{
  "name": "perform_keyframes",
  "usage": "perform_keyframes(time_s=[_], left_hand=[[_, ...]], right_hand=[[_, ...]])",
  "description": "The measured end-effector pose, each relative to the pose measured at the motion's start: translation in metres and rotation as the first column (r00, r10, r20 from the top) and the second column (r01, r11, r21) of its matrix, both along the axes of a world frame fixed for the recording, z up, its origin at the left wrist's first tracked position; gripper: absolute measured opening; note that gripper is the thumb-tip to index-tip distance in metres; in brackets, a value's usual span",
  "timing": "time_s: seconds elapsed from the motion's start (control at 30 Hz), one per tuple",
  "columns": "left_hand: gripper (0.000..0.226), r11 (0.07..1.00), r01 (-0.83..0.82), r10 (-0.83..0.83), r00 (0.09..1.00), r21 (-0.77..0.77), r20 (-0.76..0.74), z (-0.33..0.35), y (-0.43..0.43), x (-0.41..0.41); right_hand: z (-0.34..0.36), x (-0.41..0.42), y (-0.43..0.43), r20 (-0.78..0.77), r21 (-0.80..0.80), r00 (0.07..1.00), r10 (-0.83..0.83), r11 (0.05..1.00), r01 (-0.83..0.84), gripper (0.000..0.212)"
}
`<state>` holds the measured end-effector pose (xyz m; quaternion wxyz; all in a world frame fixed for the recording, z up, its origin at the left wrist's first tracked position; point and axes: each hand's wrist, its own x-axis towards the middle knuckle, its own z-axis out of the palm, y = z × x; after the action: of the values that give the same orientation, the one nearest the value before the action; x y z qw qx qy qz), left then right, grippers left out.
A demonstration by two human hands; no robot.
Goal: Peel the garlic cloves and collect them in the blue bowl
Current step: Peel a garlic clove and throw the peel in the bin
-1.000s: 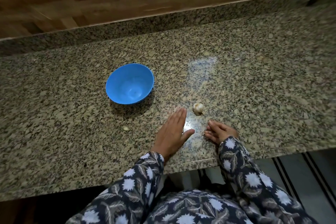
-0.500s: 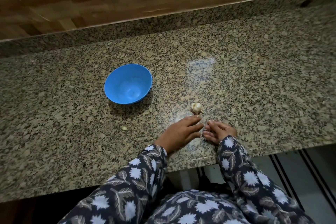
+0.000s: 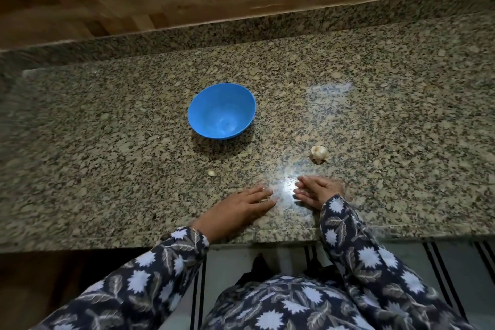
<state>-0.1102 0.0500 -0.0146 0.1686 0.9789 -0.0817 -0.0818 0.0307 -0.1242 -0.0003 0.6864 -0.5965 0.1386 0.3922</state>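
Granite surface [image 3: 401,115] carries everything. The blue bowl [image 3: 214,104] stands upright near the middle with nothing visible inside it. The garlic [image 3: 318,153], unpeeled, lies to the bowl's right and apart from it. A small pale bit [image 3: 211,173], perhaps a loose clove, sits nearer the front edge, left of the hands. The left hand [image 3: 241,206] and right hand [image 3: 318,191] both lie flat near that edge with fingers straight, each grip wide and holding nothing. The garlic is just beyond the right fingertips, untouched. Peeling looks not yet begun. The next move, as I judge it, is to reach forward with the right hand, pinch the garlic, lift it, and break a clove free using both hands.
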Motion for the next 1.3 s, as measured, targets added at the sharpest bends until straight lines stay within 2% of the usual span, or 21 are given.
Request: perform_keyframes(time_s=[0.1,0.2,0.3,0.37,0.43,0.53,0.6,0.67,0.7,0.73,0.77,0.8,0.83,0.87,0.9,0.97,1.03,1.13,1.23,1.3], left_hand=[[0.050,0.996,-0.072,0.072,0.997,-0.058,0.000,0.003,0.003,-0.018],[0.036,0.999,-0.054,0.053,0.987,0.003,0.154,0.003,0.004,-0.029],[0.036,0.997,-0.048,0.029,0.957,0.060,0.290,0.003,0.002,-0.031],[0.045,0.995,-0.064,0.041,0.957,0.071,0.286,0.004,0.000,-0.031],[0.041,0.993,-0.096,0.069,0.952,0.075,0.297,0.004,-0.002,-0.029],[0.036,0.970,-0.232,0.202,0.934,0.070,0.296,0.000,-0.006,-0.030],[0.032,0.921,-0.381,0.348,0.898,0.080,0.270,-0.002,-0.012,-0.033],[0.019,0.800,-0.600,0.585,0.789,0.027,0.188,0.010,-0.024,-0.032],[0.015,0.674,-0.735,0.738,0.664,-0.078,0.118,0.016,-0.030,-0.032],[0.014,0.465,-0.851,0.878,0.479,-0.244,0.003,0.021,-0.033,-0.033],[0.013,0.174,-0.886,0.942,0.277,-0.430,-0.189,0.023,-0.033,-0.035],[0.013,-0.175,-0.792,0.888,0.130,-0.585,-0.441,0.028,-0.031,-0.038],[0.013,-0.501,-0.593,0.741,0.081,-0.630,-0.666,0.034,-0.028,-0.043],[0.012,-0.727,-0.361,0.595,0.095,-0.584,-0.798,0.040,-0.025,-0.050],[0.013,-0.846,-0.161,0.496,0.113,-0.509,-0.861,0.044,-0.022,-0.060],[0.026,-0.917,0.120,0.396,0.138,-0.381,-0.908,0.048,-0.019,-0.087],[0.021,-0.905,0.289,0.363,0.143,-0.312,-0.921,0.048,-0.019,-0.119],[0.013,-0.839,0.465,0.372,0.106,-0.284,-0.922,0.042,-0.014,-0.177],[0.011,-0.759,0.572,0.389,0.017,-0.310,-0.921,0.033,-0.005,-0.235],[0.010,-0.706,0.631,0.396,-0.026,-0.323,-0.918,0.028,0.003,-0.273]], right_hand=[[-0.001,-0.006,0.014,0.000,0.003,0.999,0.037,0.999,-0.037,0.012],[0.000,-0.012,0.027,0.001,0.014,0.997,0.083,0.996,-0.083,0.012],[0.002,-0.015,0.033,0.012,0.019,0.993,0.119,0.993,-0.119,0.011],[0.005,-0.017,0.033,0.033,0.019,0.990,0.140,0.990,-0.140,0.009],[0.007,-0.019,0.033,0.042,0.019,0.985,0.166,0.986,-0.167,0.007],[0.009,-0.022,0.031,0.000,0.036,0.977,0.214,0.976,-0.213,0.005],[0.010,-0.023,0.029,-0.039,0.043,0.969,0.243,0.969,-0.241,0.003],[0.009,-0.021,0.028,-0.057,0.038,0.962,0.267,0.964,-0.265,0.003],[0.008,-0.022,0.028,-0.063,0.038,0.958,0.280,0.960,-0.278,0.005],[0.007,-0.023,0.029,-0.072,0.041,0.953,0.294,0.955,-0.292,0.007],[0.006,-0.025,0.032,-0.083,0.045,0.947,0.311,0.950,-0.308,0.008],[0.006,-0.029,0.036,-0.098,0.052,0.939,0.331,0.944,-0.327,0.005],[0.006,-0.035,0.042,-0.111,0.057,0.927,0.359,0.933,-0.355,0.003],[0.007,-0.042,0.048,-0.117,0.056,0.909,0.400,0.917,-0.396,0.003],[0.009,-0.050,0.055,-0.117,0.057,0.884,0.452,0.892,-0.448,0.004],[0.014,-0.069,0.074,-0.111,0.078,0.823,0.557,0.830,-0.552,0.005],[0.019,-0.092,0.095,-0.111,0.103,0.752,0.650,0.760,-0.642,0.007],[0.020,-0.141,0.130,-0.094,0.125,0.631,0.770,0.638,-0.760,0.012],[0.015,-0.200,0.162,-0.022,0.120,0.489,0.872,0.488,-0.864,0.013],[0.010,-0.240,0.180,-0.007,0.138,0.431,0.902,0.428,-0.893,0.014]])
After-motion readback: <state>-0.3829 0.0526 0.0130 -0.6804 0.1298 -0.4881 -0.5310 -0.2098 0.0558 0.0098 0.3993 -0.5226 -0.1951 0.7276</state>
